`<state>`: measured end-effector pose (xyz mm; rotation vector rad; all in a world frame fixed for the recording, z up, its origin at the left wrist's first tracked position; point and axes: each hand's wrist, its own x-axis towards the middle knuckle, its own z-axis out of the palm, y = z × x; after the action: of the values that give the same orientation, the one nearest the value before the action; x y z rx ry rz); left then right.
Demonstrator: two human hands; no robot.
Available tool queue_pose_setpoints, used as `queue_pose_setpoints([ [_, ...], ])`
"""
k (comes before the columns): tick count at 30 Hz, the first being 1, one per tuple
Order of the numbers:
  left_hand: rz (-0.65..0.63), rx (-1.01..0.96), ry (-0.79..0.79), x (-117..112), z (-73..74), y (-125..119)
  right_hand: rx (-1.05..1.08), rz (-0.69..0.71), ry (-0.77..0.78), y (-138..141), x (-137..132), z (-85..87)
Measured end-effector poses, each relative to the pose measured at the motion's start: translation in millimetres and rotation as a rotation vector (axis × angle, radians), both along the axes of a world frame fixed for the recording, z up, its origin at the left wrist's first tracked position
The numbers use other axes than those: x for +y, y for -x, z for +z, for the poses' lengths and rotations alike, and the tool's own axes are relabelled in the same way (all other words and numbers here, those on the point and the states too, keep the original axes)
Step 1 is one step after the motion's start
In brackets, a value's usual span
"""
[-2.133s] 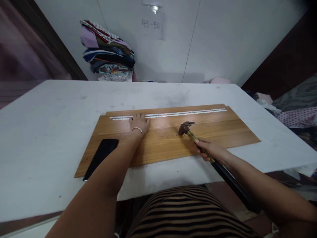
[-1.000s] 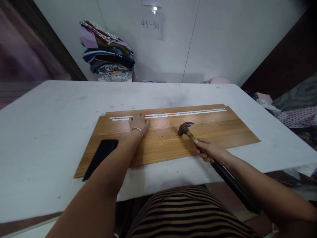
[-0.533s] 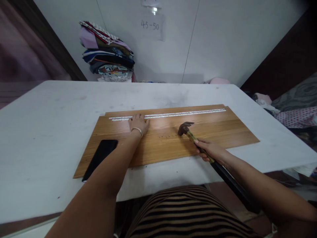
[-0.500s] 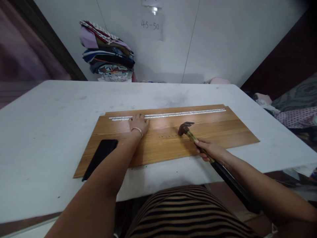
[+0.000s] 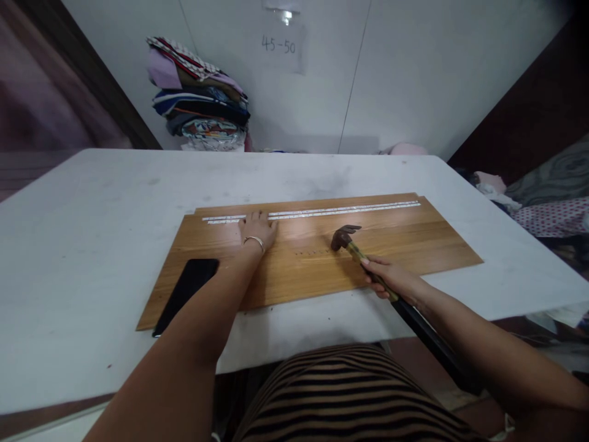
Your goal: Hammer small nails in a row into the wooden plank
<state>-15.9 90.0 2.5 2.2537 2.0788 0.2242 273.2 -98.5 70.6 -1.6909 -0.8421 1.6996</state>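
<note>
A claw hammer (image 5: 355,250) with a brown head and a yellow and black handle is gripped in my right hand (image 5: 391,276), partway up the handle. Its head is over or on the wooden board (image 5: 414,239), right beside a row of small dark nails or marks (image 5: 308,253); I cannot tell which. Flat across two thin white printed strips (image 5: 331,212) lies my left hand (image 5: 258,227), fingers stretched out and a bracelet at the wrist. The strips run along the board's far side and look like measuring tape. My left hand hides part of them.
A black phone (image 5: 186,294) rests on the board's left end, partly behind my left forearm. The board lies on a white table (image 5: 92,245). Folded cloth (image 5: 202,98) is piled at the back left against the wall, and more fabric (image 5: 547,215) hangs at the right.
</note>
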Motion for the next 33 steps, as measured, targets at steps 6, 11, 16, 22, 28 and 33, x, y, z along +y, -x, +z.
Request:
queue_pose_setpoints([
  [6,0.003,0.004,0.002,1.0,-1.5,0.3,-0.021,-0.024,0.007,0.6,-1.1,2.2],
  [11,0.003,0.004,0.013,0.6,-0.4,-0.3,-0.005,-0.027,0.003,0.7,-1.1,3.9],
  [16,0.01,0.012,0.015,0.9,0.4,-0.7,-0.002,-0.006,0.005,0.0,-0.8,-0.5],
  [22,0.008,0.015,0.011,0.5,0.1,-0.5,-0.004,-0.028,0.008,0.3,-1.0,1.5],
  [28,0.006,0.021,0.003,-0.2,-0.3,-0.3,0.013,-0.023,-0.02,-1.3,-1.3,0.1],
  [33,0.003,0.006,0.006,-0.3,1.3,-0.6,-0.005,-0.014,0.001,-0.5,-1.2,-0.6],
])
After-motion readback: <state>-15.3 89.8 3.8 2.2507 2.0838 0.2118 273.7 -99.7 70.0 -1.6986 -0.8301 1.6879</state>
